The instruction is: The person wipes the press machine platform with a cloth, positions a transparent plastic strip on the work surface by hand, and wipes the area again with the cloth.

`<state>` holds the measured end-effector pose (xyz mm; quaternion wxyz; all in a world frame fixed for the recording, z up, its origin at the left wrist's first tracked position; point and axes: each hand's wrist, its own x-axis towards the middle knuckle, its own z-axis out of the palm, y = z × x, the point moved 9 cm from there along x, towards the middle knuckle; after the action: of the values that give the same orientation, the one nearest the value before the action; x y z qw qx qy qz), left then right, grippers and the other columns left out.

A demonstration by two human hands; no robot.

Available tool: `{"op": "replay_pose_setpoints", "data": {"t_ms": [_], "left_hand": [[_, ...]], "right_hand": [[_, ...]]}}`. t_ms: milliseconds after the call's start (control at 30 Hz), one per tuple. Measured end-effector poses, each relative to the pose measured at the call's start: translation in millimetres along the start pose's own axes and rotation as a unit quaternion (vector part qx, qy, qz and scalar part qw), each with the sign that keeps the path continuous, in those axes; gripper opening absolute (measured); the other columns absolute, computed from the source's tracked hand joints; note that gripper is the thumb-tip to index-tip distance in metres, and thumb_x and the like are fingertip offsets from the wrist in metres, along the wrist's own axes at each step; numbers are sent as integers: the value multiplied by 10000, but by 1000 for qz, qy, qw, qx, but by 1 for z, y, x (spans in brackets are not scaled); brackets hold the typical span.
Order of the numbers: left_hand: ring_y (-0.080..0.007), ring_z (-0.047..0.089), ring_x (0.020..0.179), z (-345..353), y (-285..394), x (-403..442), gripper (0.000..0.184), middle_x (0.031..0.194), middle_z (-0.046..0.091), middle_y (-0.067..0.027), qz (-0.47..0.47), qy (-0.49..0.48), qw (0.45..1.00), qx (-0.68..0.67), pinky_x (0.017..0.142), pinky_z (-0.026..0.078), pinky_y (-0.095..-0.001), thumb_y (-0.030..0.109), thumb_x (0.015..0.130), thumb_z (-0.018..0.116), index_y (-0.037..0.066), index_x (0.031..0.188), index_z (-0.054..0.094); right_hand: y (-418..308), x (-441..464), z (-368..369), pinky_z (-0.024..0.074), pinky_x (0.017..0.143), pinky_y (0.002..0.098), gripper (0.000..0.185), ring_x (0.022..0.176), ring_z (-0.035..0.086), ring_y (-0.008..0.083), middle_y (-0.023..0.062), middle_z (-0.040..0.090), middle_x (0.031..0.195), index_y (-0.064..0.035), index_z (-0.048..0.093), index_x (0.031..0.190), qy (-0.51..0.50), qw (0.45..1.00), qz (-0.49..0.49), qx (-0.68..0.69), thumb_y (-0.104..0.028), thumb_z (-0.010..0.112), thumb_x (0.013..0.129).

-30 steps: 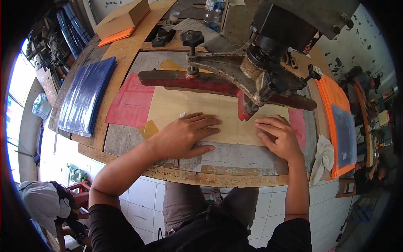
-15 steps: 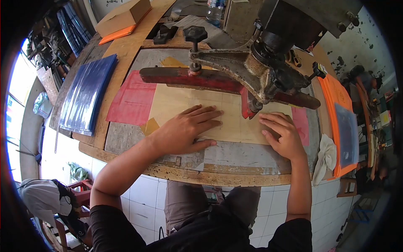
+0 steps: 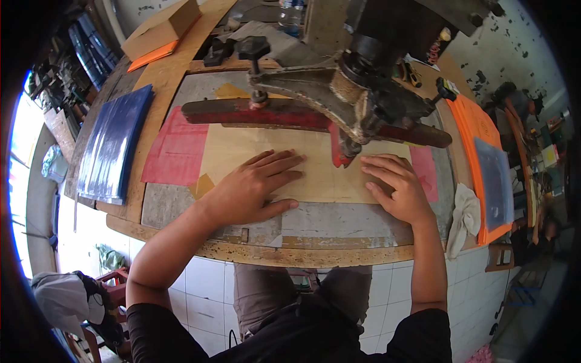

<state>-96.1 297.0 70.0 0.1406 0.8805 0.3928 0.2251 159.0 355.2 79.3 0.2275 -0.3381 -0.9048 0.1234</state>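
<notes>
My left hand (image 3: pixel 254 186) lies flat with its fingers spread on a tan sheet (image 3: pixel 321 187). At the sheet's right part rests my right hand (image 3: pixel 396 187), its fingers bent a little and apart, the fingertips near the red tip of the press. Above the sheet is the press's long dark and red bar (image 3: pixel 224 114), held by a metal bracket (image 3: pixel 302 85) with black knobs. Pink sheets (image 3: pixel 175 148) show on the left and right of the tan sheet. Part of the tan sheet is hidden under the bar.
Blue clear plastic sheets (image 3: pixel 115 145) lie at the left. Orange folders (image 3: pixel 475 136) with a clear sheet are at the right, beside a white cloth (image 3: pixel 464 218). A cardboard box (image 3: pixel 160 29) stands at the back left, a water bottle (image 3: pixel 291 17) at the back.
The view has shifted slightly, so the whole bench appears further left. Both hands stay on the tan sheet in nearly the same pose.
</notes>
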Motion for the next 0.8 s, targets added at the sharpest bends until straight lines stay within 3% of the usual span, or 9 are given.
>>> {"op": "replay_pose_setpoints", "data": {"t_ms": [800], "left_hand": [[-415, 546, 1540, -4, 2, 3, 522, 1636, 617, -171, -14, -7, 1000, 6, 1302, 416, -555, 318, 972, 827, 46, 1408, 738]], "right_hand": [[3, -4, -4, 532, 1148, 450, 279, 1327, 686, 288, 50, 779, 1409, -52, 833, 1208, 8, 1000, -10, -17, -163, 833, 952]]}}
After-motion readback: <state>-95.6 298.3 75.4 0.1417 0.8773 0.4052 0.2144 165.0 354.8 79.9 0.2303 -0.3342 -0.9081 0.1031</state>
